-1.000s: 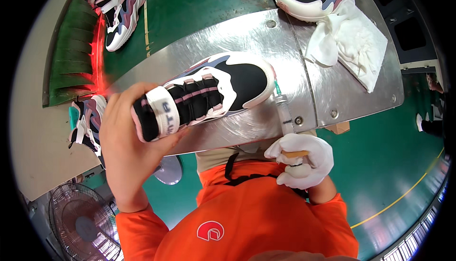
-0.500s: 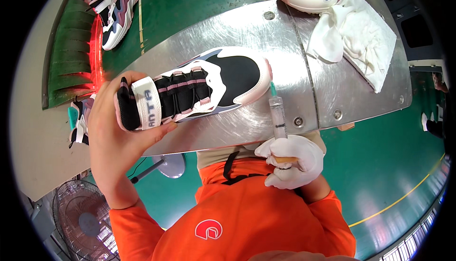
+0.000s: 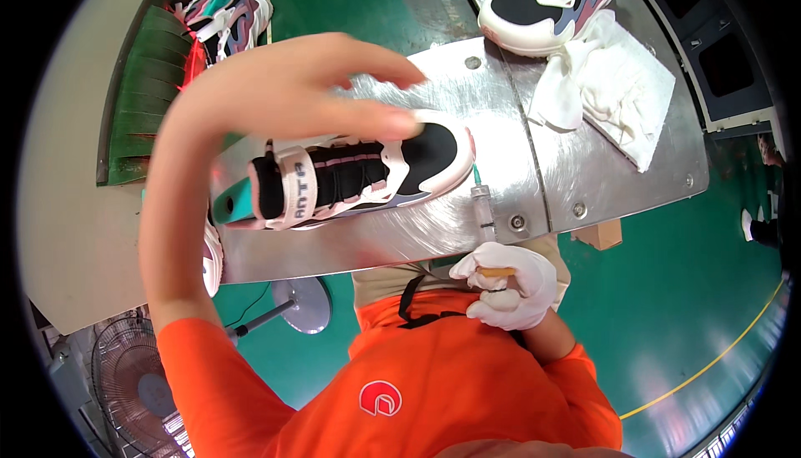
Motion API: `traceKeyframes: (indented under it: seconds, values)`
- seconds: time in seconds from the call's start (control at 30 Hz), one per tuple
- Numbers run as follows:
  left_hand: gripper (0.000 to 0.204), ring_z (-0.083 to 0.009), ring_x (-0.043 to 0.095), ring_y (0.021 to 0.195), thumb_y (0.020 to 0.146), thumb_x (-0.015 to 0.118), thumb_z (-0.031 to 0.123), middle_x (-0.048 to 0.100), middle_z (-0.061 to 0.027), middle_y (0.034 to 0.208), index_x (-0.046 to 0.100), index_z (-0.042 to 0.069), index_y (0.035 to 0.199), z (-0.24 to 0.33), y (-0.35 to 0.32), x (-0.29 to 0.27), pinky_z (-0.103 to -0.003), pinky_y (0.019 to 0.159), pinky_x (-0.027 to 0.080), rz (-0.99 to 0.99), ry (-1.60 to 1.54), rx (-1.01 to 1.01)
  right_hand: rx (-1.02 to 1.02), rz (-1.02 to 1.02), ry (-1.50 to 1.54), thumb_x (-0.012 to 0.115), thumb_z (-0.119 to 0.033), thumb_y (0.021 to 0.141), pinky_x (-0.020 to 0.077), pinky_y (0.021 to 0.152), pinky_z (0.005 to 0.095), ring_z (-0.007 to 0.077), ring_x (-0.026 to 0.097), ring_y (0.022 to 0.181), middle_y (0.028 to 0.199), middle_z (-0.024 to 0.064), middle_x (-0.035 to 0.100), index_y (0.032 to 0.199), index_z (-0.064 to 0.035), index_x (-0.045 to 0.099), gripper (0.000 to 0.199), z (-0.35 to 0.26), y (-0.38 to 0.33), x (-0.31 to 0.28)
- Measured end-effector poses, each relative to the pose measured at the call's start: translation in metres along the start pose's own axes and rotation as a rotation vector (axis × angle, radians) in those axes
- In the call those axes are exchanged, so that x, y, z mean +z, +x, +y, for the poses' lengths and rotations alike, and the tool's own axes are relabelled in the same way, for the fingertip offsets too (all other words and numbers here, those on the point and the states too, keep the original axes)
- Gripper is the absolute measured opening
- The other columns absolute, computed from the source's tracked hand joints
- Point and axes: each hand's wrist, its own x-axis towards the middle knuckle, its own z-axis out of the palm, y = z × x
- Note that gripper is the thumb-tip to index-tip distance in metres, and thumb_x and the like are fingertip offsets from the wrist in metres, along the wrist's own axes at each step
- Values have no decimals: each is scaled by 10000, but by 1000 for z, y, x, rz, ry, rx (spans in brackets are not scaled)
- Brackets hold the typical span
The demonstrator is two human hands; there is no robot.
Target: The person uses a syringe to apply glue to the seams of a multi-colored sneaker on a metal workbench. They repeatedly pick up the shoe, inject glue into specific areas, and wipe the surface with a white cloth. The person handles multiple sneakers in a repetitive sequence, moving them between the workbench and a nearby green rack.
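Note:
A black, white and pink sneaker (image 3: 430, 154) lies on the steel table, sole down, its toe pointing right and a teal heel lining showing at its left end. Over it reaches my bare left hand (image 3: 325, 91), thumb and fingers apart; the thumb tip overlaps the toe area, and whether it touches cannot be told. My right hand (image 3: 511, 287), in a white glove, is closed round a clear syringe (image 3: 482, 208) with a green needle tip. That tip is beside the sneaker's toe edge. A thin orange-brown stick-like piece (image 3: 497, 272) also shows between the gloved fingers.
Another sneaker (image 3: 521, 7) stands at the far right of the steel table (image 3: 392, 241), next to a crumpled white cloth (image 3: 613, 74) on a white block. More sneakers (image 3: 242, 24) are at the far left, near green flaps lit red. A fan (image 3: 150, 383) stands lower left.
My left hand has let go of the sneaker's heel end and swung up and right over it. The sneaker sits slightly further right in view. My right hand keeps the syringe near the toe.

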Motion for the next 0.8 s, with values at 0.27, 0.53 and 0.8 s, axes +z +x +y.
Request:
traceKeyframes:
  seconds: [0.27,0.53,0.8]
  values:
    - [602,-165,610,946,830,659,568,674,-61,1011,659,59,1151,-13,72,27,-287,824,472,-546,-220,-23,152,71,117,790,47,665,538,754,294,201,670,866,947,138,665,1183,53,539,576,-20,1,7]
    - [353,-133,593,910,815,712,251,639,-59,989,642,12,1064,-2,-16,18,-284,765,477,92,-291,215,178,327,46,639,115,689,523,783,288,197,644,877,970,122,621,1186,1,490,532,-73,12,-28]
    - [432,-168,561,992,779,731,247,596,-71,1050,600,3,1111,7,-102,57,-292,880,437,904,-542,518,326,433,-171,732,-9,693,482,702,220,91,566,810,949,31,573,1168,-24,540,512,-136,82,-17]
